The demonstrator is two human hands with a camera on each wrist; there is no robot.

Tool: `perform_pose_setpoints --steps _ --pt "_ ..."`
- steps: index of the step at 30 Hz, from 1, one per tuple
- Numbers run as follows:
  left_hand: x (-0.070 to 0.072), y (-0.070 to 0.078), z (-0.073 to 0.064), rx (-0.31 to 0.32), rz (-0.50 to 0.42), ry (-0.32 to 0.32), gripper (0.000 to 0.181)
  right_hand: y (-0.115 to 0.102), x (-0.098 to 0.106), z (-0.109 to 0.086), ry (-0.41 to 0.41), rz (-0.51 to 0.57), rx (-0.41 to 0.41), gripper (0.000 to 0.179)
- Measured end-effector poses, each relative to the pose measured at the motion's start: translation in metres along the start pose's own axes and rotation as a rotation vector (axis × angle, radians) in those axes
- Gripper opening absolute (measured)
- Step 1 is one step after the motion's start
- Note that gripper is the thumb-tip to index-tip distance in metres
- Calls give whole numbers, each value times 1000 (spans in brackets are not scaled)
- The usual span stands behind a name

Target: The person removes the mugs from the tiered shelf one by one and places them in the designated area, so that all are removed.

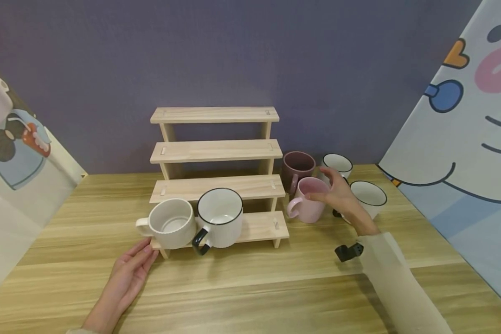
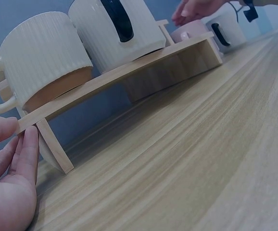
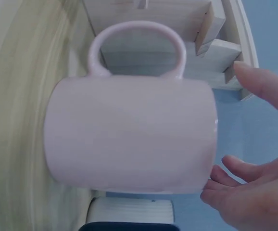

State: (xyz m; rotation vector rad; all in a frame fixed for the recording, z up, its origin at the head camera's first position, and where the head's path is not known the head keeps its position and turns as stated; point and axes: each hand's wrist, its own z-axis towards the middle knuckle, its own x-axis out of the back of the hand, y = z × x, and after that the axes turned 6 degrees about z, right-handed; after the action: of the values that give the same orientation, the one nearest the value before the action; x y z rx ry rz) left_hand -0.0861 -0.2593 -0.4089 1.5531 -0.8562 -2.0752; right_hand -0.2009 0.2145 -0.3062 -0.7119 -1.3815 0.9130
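Note:
My left hand (image 1: pixel 129 273) pinches the front left corner of the tiered wooden shelf (image 1: pixel 217 149), thumb on top and fingers beneath the lowest board, as the left wrist view shows. On that board stand a ribbed cream mug (image 1: pixel 173 227) and a larger white mug (image 1: pixel 225 229) with a black rim and handle. Over at the right, my right hand (image 1: pixel 338 192) hovers at the rim of a pink mug (image 1: pixel 311 208). Its thumb and fingers are spread apart, and the right wrist view shows the mug's smooth side (image 3: pixel 129 134) with the handle toward the shelf.
Behind the pink mug stands a dark maroon mug (image 1: pixel 294 174). Two white mugs with black rims, one farther back (image 1: pixel 338 161) and one nearer (image 1: pixel 369 197), stand beside the right hand. A plain wall (image 1: pixel 217 55) rises behind, with cartoon panels at both sides.

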Motion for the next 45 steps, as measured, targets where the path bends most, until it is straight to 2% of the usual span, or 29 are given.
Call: perform_pose_setpoints --steps 7,14,28,34,39,45 --pt "-1 0 0 2 15 -3 40 -13 -2 -3 -13 -21 3 97" --pt "-1 1 1 10 24 17 40 -25 -9 -9 -37 -9 72 93" --pt "-2 2 0 17 2 -4 39 -39 -34 -14 -87 11 189 89" --pt "-2 2 0 21 -4 -3 39 -46 -43 -15 -119 70 196 91" --pt "-1 1 -1 14 -7 -11 40 -51 -51 -17 -149 72 194 94" --pt "0 0 0 6 -12 -19 41 -58 -60 -18 -175 93 231 94"
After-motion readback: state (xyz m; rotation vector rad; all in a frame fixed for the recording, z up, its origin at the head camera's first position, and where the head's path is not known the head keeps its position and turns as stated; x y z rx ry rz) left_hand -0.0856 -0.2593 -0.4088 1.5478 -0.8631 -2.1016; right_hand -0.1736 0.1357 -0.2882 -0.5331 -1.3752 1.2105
